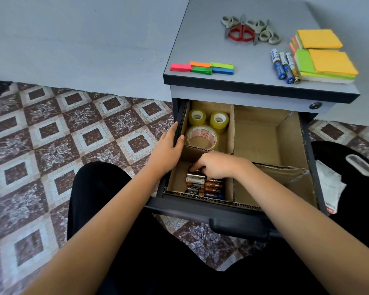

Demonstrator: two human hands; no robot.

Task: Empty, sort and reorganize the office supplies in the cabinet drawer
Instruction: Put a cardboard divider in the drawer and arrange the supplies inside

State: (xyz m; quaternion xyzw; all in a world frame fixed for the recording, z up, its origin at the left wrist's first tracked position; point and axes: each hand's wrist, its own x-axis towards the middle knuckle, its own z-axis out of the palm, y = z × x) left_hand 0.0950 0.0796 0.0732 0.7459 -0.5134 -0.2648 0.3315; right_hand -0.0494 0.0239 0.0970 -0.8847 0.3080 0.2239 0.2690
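Head view: your left hand grips the left side wall of the open drawer, thumb inside, fingers outside. Your right hand is down in the front-left cardboard compartment, fingers curled onto the drawer batteries; can't tell if they pinch one. Three tape rolls sit in the section just behind. Up on the worktop: scissors at the back, coloured flags front left, three loose batteries touching the sticky note pads on the right
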